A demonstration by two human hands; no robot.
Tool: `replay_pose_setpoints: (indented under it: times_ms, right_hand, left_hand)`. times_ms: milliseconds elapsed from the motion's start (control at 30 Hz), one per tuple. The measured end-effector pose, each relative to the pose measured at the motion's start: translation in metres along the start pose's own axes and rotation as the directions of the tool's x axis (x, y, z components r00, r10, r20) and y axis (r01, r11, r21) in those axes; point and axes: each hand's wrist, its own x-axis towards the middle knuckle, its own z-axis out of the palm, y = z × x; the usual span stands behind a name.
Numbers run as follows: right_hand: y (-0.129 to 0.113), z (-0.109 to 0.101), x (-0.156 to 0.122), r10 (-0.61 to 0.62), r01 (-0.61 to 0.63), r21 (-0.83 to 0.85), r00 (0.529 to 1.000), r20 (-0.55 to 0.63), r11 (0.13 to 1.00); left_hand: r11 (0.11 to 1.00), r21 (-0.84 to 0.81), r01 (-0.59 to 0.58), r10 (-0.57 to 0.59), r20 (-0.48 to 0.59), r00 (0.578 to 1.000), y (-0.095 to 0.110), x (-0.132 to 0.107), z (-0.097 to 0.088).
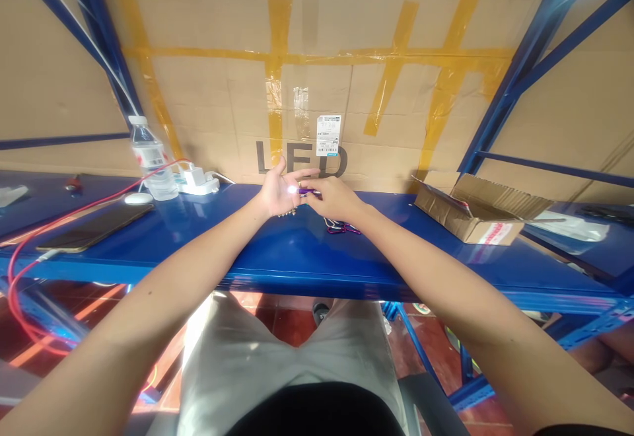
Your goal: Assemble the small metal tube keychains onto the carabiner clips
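My right hand [333, 198] is closed around a small purple flashlight [308, 192] that is lit, its beam making a bright spot on my left palm. My left hand [280, 187] is held open, fingers spread, palm toward the light, holding nothing. Both hands hover just above the blue metal shelf [297, 251]. A purple carabiner clip [341, 228] lies on the shelf right under my right wrist.
A taped cardboard sheet marked "LED" [317, 86] backs the shelf. At left stand a water bottle [151, 158], a white charger [198, 180], a phone [96, 226] and a red cable [30, 251]. An open cardboard box [475, 215] sits at right.
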Motion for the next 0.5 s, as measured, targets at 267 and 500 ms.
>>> replay_pose_setpoints:
  times_ms: [267,500]
  right_hand:
    - [-0.0005,0.0004,0.0002,-0.034,0.035,-0.054,0.999,0.013,0.998]
    - [-0.001,0.0012,0.0002,-0.011,0.012,-0.029,0.999,0.037,1.0]
  left_hand:
    - [1.0,0.013,0.008,-0.008,-0.008,1.0,-0.0004,-0.0001,0.0025]
    - [0.999,0.013,0.03,-0.03,0.045,0.999,-0.0019,0.002,0.0013]
